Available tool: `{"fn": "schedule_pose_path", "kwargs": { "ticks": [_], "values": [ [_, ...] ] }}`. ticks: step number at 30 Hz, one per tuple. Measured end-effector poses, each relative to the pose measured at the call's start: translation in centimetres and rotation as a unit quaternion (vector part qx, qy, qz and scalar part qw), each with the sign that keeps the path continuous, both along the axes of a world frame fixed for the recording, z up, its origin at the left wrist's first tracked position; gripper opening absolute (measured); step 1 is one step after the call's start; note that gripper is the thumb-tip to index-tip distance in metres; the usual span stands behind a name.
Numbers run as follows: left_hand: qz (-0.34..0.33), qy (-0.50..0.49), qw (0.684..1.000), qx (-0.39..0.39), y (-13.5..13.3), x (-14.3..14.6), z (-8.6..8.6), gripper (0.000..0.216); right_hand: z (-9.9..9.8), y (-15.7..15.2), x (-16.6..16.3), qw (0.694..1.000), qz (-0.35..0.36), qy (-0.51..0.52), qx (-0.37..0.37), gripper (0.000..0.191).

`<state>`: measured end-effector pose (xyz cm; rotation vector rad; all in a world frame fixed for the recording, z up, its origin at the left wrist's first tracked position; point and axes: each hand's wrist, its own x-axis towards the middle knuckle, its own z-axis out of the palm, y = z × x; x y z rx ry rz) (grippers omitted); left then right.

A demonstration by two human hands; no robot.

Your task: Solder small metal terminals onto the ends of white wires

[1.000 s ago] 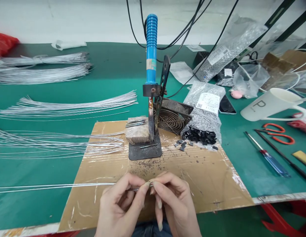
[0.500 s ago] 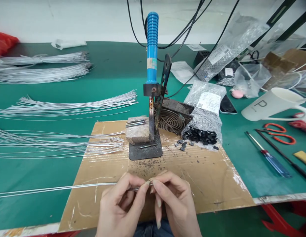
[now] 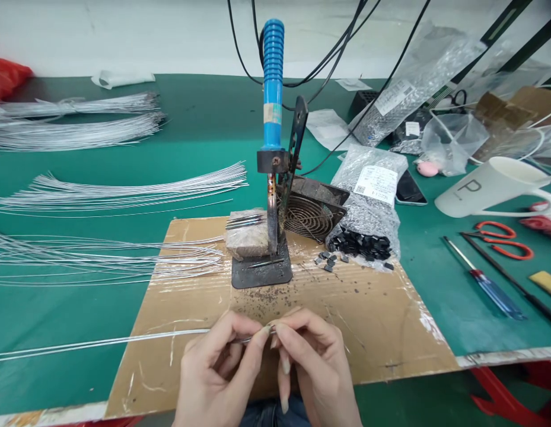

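My left hand (image 3: 224, 367) is closed in a pinch on thin white wires (image 3: 137, 337), which trail off to the left edge. Close beside it, my right hand (image 3: 313, 362) pinches at the wire ends, its thumb and forefinger meeting the left fingertips. Whatever small piece lies between the fingertips is mostly hidden. Beyond both hands stands a blue-handled soldering iron (image 3: 272, 89), clamped upright with its tip down over a black metal base plate (image 3: 261, 276). A pale block (image 3: 247, 240) with several thin metal pins on top sits by the tip.
Cardboard (image 3: 190, 367) lies under my hands. Loose white wires (image 3: 190, 261) and another wire bundle (image 3: 137, 190) lie left. A round-grilled fan (image 3: 311, 213) and a bag of small black parts (image 3: 364, 243) stand behind. Rightward are a screwdriver (image 3: 493, 290), orange-handled scissors (image 3: 506, 240) and a white mug (image 3: 493, 190).
Hardly anything differs. Both hands keep the same pinch on the wires, and the view has shifted very slightly.
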<state>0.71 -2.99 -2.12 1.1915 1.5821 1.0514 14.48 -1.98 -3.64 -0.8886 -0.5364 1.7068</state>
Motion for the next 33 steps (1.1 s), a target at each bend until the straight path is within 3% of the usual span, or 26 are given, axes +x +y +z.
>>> {"fn": "schedule_pose_path", "kwargs": {
  "ticks": [3,8,12,21,33],
  "values": [
    [-0.029,0.014,0.999,0.014,0.0,-0.4,-0.4,0.025,0.0,0.0,0.1,1.0,0.003,-0.001,0.003,0.024],
    [-0.012,0.019,1.0,0.017,0.0,-0.3,-0.6,0.024,-0.1,0.0,0.1,1.0,0.004,-0.002,0.007,0.025],
    [0.025,-0.013,1.0,-0.001,0.0,0.3,-0.2,0.025,0.0,-0.1,-0.1,1.0,-0.007,-0.001,0.003,0.023],
    [0.031,-0.069,0.997,-0.024,0.3,0.8,0.8,0.029,0.0,-0.1,-0.3,1.0,-0.018,-0.005,0.008,0.022],
    [0.037,-0.033,0.999,0.005,1.1,0.5,2.2,0.031,0.4,0.2,-0.1,1.0,-0.018,0.008,-0.024,0.025]
  ]
}}
